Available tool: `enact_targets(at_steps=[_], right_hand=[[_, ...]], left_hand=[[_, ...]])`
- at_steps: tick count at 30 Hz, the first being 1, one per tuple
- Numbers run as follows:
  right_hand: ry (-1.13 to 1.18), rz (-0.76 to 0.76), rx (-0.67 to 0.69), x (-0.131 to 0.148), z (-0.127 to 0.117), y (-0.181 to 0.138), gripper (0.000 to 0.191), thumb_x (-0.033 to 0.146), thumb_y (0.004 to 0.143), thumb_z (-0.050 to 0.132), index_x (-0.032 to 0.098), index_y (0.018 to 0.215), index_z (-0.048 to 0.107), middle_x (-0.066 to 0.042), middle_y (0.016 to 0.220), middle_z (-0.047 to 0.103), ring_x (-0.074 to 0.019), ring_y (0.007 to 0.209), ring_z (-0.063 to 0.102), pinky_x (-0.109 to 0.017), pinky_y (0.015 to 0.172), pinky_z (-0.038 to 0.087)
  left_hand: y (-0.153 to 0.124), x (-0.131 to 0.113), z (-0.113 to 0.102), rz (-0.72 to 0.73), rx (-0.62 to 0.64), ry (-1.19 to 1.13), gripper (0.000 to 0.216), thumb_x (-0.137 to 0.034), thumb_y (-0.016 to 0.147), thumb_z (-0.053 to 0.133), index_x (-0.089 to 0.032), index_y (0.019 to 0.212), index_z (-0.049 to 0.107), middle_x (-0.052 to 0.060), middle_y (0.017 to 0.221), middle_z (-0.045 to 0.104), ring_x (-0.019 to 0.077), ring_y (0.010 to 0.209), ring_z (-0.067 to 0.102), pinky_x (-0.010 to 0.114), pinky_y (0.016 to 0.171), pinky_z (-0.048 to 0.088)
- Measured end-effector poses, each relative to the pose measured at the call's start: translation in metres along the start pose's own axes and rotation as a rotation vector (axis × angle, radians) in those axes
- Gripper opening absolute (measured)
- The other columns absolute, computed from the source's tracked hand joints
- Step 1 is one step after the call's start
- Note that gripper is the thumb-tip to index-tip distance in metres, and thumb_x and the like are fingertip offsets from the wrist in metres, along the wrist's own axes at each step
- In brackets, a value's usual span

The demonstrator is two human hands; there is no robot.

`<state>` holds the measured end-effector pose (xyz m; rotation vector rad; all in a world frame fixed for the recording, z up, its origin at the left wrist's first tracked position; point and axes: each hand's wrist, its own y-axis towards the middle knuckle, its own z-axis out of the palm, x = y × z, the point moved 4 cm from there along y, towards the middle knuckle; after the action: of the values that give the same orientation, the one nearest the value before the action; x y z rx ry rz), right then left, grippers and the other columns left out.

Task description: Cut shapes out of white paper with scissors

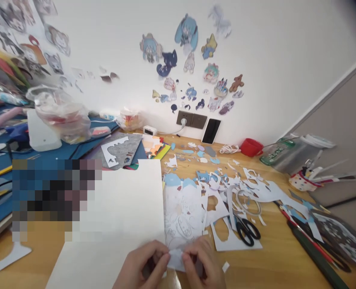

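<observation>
Left grip and right grip both pinched on a small pale piece between their fingertips, line-drawn sheet just beyond, large white sheet beyond left grip, black-handled scissors beyond and right of right grip, on the worktop.

Pixels hide a patch beside the sheet; scraps cover blades of the scissors; the bottom edge crops both hands.

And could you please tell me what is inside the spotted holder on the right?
Several slender items stick out of the spotted holder; their lower ends, and anything shorter inside, cannot be seen.
</observation>
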<state>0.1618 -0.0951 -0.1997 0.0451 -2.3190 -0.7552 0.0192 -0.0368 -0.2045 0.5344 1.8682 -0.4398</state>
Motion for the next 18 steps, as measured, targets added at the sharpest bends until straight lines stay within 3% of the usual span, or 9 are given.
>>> enact_targets(at_steps=[6,18], right_hand=[[0.061,0.098,0.166,0.0034,-0.0051,0.0032,0.019,0.017,0.088,0.043,0.019,0.070,0.049,0.001,0.063,0.049,-0.0146,0.065,0.048,-0.028,0.060,0.041],[0.080,0.136,0.210,-0.0021,-0.0032,-0.0003,0.018,0.014,0.088,0.041,0.019,0.071,0.046,0.002,0.064,0.046,-0.0146,0.065,0.046,-0.030,0.062,0.040]], left_hand=[[-0.0029,-0.0038,-0.0012,0.002,0.050,0.020,0.025,-0.035,0.088,0.044,-0.018,0.077,0.059,-0.001,0.065,0.059,0.0118,0.060,0.054,0.019,0.056,0.043],[-0.0016,-0.0014,0.0001,0.032,0.069,0.075,0.023,-0.032,0.089,0.043,-0.019,0.078,0.058,-0.001,0.066,0.060,0.0109,0.060,0.055,0.019,0.056,0.044]])
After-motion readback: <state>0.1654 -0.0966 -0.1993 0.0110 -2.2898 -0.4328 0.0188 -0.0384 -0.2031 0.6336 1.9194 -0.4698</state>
